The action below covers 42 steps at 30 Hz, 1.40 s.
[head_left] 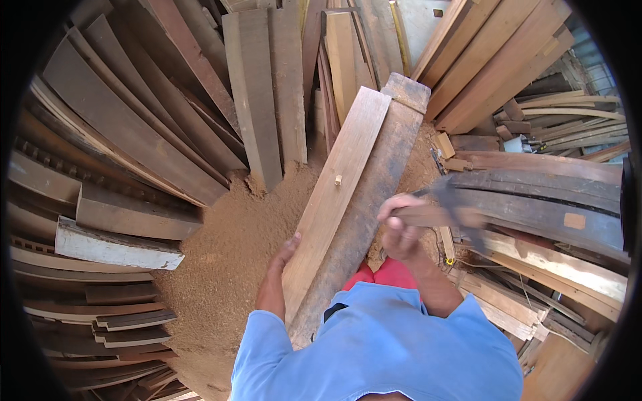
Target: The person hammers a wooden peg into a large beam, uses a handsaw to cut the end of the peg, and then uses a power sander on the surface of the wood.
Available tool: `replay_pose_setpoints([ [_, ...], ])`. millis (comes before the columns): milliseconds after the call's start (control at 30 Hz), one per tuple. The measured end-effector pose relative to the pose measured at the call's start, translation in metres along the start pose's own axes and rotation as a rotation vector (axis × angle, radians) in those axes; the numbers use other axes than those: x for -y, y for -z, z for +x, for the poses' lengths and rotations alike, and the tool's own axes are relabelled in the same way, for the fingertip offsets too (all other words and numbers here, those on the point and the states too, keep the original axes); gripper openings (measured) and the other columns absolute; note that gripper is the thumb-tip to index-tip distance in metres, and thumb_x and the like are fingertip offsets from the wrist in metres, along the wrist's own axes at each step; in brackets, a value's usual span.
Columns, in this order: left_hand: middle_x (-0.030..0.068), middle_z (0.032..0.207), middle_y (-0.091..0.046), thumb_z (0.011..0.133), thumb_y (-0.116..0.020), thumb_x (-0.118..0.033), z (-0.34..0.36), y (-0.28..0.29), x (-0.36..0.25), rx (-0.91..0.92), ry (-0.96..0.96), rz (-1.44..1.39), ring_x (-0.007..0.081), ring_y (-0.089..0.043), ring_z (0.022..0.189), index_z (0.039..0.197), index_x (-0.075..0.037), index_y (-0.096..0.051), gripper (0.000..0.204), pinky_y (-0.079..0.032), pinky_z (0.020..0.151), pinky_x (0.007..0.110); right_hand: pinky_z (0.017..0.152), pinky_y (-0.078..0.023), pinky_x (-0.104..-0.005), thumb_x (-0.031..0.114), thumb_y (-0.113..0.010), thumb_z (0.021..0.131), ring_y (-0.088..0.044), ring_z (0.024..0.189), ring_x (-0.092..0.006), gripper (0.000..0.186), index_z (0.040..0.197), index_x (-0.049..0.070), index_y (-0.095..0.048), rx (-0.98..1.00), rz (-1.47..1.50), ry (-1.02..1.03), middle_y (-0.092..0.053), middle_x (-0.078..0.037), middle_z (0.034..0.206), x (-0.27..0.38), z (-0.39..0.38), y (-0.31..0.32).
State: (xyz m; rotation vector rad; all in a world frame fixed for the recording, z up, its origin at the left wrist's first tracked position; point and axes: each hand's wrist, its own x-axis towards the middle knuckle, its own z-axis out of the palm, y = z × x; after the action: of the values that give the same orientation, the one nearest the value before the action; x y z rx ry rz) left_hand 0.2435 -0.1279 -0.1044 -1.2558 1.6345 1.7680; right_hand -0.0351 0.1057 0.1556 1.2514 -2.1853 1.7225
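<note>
A long light-brown plank [341, 154] lies slantwise on a worn, thick wooden beam [394, 140]. Around the plank's left edge, near its lower part, curl the fingers of my left hand [286, 252]. A small pale wooden peg or block [338, 180] stands on the plank's face, farther up from that hand. To the right of the beam, my right hand [400, 230] is closed on a hammer-like tool [435, 215] with a wooden handle. Its dark head is smeared by motion, so the exact shape is unclear. The tool is raised, apart from the plank.
Sawdust [221, 267] covers the floor left of the beam. Dark boards [144, 120] stand and lie stacked along the left and back. Lighter planks [495, 60] lean at the back right. More timber [542, 194] and offcuts are piled close to my right arm.
</note>
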Motion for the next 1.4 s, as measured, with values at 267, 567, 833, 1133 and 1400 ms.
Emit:
replay_pose_setpoints([
  [267,0.0172,0.142,-0.062,0.092,-0.049,-0.080,-0.017,-0.013,-0.019,-0.039,0.171,-0.132,0.0274,-0.052,0.137,0.146,-0.004,-0.057,0.094,-0.039,0.113,0.040,0.063,-0.052,-0.0514,0.032,-0.057,0.104,-0.068,0.074,-0.0470,0.036,0.109,-0.003,-0.053,0.509,-0.404,-0.510,-0.063,-0.025,0.073,-0.065,-0.041,-0.027],
  [567,0.0199,0.143,-0.061,0.093,-0.047,-0.081,-0.011,-0.005,-0.021,0.013,0.067,-0.001,0.0299,-0.055,0.134,0.147,-0.002,-0.056,0.097,-0.038,0.114,0.041,0.066,-0.052,-0.0498,0.032,-0.057,0.101,-0.069,0.075,-0.0408,0.033,0.097,-0.001,-0.055,0.468,-0.429,-0.452,-0.067,-0.021,0.081,-0.074,-0.061,-0.020],
  [833,0.0191,0.139,-0.063,0.093,-0.046,-0.081,-0.001,0.003,0.009,0.029,0.046,-0.017,0.0304,-0.057,0.130,0.144,-0.001,-0.058,0.096,-0.039,0.112,0.042,0.071,-0.052,-0.0560,0.029,-0.061,0.101,-0.069,0.083,-0.0490,0.032,0.104,-0.002,-0.052,0.288,-0.163,-0.392,-0.068,-0.029,0.087,-0.001,0.030,-0.005],
  [1133,0.0178,0.138,-0.064,0.093,-0.044,-0.082,-0.037,-0.021,-0.049,-0.120,0.107,0.084,0.0297,-0.059,0.128,0.145,-0.003,-0.058,0.095,-0.041,0.111,0.042,0.065,-0.051,-0.0519,0.034,-0.062,0.101,-0.067,0.076,-0.0491,0.037,0.104,-0.002,-0.054,0.531,-0.524,-0.570,-0.064,-0.026,0.074,-0.094,-0.096,-0.010],
  [1400,0.0176,0.140,-0.063,0.094,-0.046,-0.081,-0.013,-0.005,-0.010,0.037,0.063,-0.079,0.0291,-0.059,0.128,0.145,-0.004,-0.058,0.094,-0.041,0.111,0.041,0.066,-0.050,-0.0550,0.031,-0.058,0.102,-0.066,0.075,-0.0495,0.038,0.117,-0.003,-0.054,0.014,-0.116,-0.107,-0.062,-0.030,0.078,-0.001,0.001,0.000],
])
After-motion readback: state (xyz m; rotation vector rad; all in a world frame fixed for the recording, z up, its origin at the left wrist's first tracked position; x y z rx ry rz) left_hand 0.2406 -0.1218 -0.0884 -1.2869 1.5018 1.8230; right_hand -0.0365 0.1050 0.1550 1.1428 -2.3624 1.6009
